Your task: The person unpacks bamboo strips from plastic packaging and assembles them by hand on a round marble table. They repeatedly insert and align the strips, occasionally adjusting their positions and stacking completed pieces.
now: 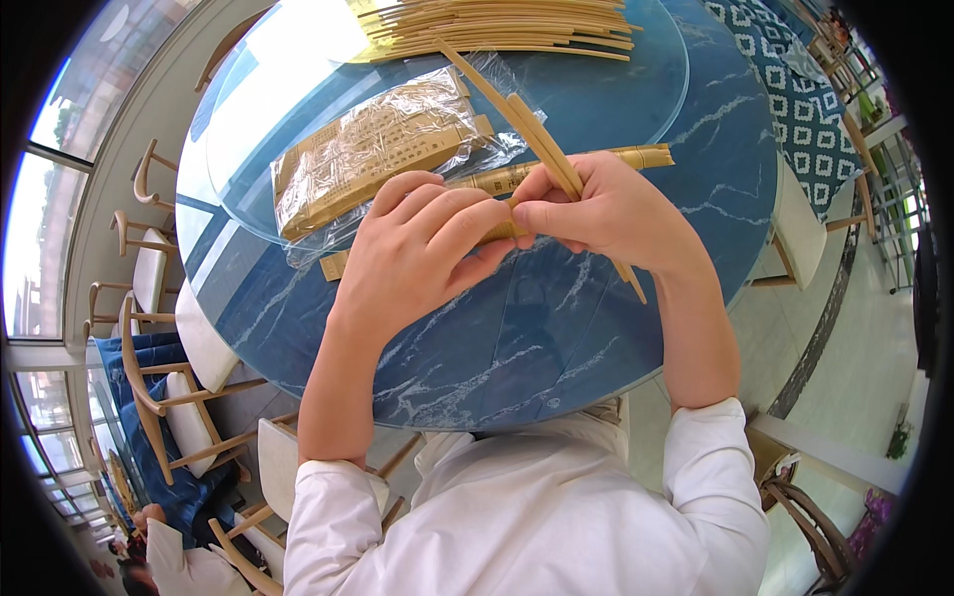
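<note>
Slanting from upper left to lower right, the chopsticks (545,146), gripped in the right hand (608,204), crossed a sideways-running golden sleeve (644,156); just beside, the left hand (422,233) pinched golden paper (500,231).

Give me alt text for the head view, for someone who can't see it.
A left hand and right hand meet over a round blue table, the right holding chopsticks. Beyond lie a plastic-wrapped packet and a pile of chopsticks.
</note>
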`<state>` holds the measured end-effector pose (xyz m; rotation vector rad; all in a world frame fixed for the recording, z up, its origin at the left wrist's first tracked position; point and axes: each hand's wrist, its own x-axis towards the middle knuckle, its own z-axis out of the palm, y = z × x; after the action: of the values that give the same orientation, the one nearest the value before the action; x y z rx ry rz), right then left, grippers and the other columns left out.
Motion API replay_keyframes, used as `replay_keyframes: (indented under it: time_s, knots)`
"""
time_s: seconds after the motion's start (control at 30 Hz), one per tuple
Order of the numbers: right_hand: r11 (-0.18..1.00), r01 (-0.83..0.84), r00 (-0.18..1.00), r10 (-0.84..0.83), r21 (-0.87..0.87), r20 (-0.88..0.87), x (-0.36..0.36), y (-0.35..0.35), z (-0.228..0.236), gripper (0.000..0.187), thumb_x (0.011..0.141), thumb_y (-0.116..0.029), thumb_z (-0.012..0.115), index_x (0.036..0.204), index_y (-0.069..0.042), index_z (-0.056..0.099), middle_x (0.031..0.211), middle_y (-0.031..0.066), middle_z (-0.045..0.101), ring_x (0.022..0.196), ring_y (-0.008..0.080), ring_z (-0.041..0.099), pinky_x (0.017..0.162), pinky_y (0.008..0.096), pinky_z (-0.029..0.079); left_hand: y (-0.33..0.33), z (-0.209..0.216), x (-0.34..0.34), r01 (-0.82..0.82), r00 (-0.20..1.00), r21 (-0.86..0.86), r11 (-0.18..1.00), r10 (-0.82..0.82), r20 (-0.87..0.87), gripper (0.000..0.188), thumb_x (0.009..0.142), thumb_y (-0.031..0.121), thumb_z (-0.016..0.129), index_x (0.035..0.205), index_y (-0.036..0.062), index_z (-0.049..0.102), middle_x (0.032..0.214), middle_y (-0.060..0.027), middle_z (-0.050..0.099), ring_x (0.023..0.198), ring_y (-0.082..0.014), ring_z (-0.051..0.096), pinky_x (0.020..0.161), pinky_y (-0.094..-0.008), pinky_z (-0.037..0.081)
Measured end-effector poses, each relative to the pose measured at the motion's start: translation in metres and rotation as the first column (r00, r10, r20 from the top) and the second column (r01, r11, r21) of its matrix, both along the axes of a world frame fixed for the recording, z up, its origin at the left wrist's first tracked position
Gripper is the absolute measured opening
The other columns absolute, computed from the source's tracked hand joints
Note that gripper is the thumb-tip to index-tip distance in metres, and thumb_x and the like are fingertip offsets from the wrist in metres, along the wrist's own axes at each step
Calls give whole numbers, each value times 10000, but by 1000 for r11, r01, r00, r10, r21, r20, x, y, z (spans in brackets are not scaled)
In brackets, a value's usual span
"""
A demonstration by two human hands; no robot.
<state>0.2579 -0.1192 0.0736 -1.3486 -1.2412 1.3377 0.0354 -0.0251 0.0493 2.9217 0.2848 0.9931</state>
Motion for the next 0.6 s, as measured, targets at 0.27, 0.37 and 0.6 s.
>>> replay_keyframes:
  time_s: [0.27, 0.37, 0.6]
  knots:
    - [998, -55, 997, 54, -26, -46, 5, 1, -2, 198, 986, -230, 748, 1001, -35, 783, 687, -69, 580, 558, 16, 460, 483, 210, 328, 2, -3, 0, 18, 1000, 17, 1000, -18, 18, 430, 811, 250, 914, 1178, 181, 702, 1083, 11, 767, 990, -193, 724, 1047, -427, 522]
    - [998, -51, 998, 50, -30, -40, 5, 1, -3, 215, 984, -252, 759, 986, -38, 785, 689, -67, 595, 547, 11, 459, 471, 204, 322, 2, -2, 1, 19, 999, 23, 1000, -20, 27, 406, 812, 254, 913, 1153, 180, 707, 1065, 14, 767, 980, -189, 725, 1049, -429, 521]
    - [997, -63, 998, 63, -44, -2, 4, 2, -4, 220, 981, -251, 761, 944, -37, 793, 743, -38, 678, 553, 10, 484, 475, 202, 343, 0, -4, 2, 16, 999, 48, 999, -18, 46, 358, 804, 224, 913, 1083, 182, 692, 1043, 20, 761, 960, -179, 722, 1075, -435, 509]
